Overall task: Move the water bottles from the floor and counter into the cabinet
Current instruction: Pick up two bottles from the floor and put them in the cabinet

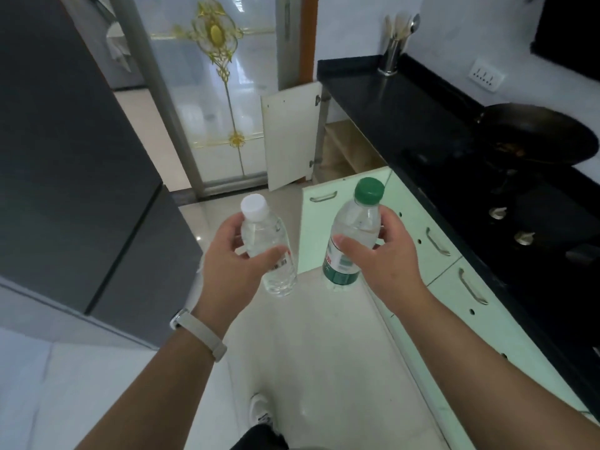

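- Left hand (232,251) has its grip closed round the white-cap bottle (268,248), thumb across the label, fingers behind; bottle tilted, cap leaning away from the person.
- Right hand (386,254) holds the green-cap bottle (352,235) the same way, thumb in front, grip wrapped at mid-body; this one is tilted too.
- Both bottles are in the air over the floor (324,352), near each other but not touching.
- Step in hand, as I read it: carry both to the open cabinet (344,154) ahead, under the end of the tabletop (389,108).
- To do it well: keep grips low on the bodies, go in w/ one bottle at a time, stand each upright at the back of the shelf, and mind the open door (289,138), which sticks out into the walkway.
- Room, L to R: dark grey fridge-like unit (81,157), glass door w/ gold ornament (220,92), white cabinet door, then black tabletop w/ utensil holder (391,56), wok (535,134) on the hob, wall socket (485,74).
- Pale green drawer fronts (438,248) run below the tabletop; floor is pale, glossy tile, maybe slippery.
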`<state>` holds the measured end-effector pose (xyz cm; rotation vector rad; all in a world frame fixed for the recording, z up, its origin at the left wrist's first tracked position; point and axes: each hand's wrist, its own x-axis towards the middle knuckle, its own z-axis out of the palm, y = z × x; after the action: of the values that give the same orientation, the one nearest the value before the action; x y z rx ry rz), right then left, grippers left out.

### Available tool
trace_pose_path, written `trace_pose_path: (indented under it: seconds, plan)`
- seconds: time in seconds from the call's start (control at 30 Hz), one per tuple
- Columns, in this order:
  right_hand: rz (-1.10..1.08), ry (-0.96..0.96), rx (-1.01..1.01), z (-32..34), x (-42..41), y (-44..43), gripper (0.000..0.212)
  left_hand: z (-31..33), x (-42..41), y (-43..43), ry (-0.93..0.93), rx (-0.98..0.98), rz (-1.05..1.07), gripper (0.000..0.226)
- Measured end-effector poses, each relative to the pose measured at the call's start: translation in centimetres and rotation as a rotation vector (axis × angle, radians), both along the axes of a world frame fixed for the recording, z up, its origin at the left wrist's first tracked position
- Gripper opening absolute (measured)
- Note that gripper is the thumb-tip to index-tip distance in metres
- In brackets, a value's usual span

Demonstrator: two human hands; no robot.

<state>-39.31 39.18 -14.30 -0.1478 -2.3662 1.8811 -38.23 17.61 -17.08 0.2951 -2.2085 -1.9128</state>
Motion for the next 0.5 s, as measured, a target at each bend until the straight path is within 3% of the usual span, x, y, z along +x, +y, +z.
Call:
trace_pose_path:
  seconds: [0.2,0.5]
  plan:
    - [-0.049,0.026,0.017,0.2,-6.0,-6.7,0.047,-0.2,-6.4,-7.4,-0.005,0.003,-0.025,0.062]
    - [0.000,-0.009,0.039,-1.0,-14.9,-11.9,0.048,-0.6,-14.4,-12.0,-0.009,-0.035,0.003,0.060]
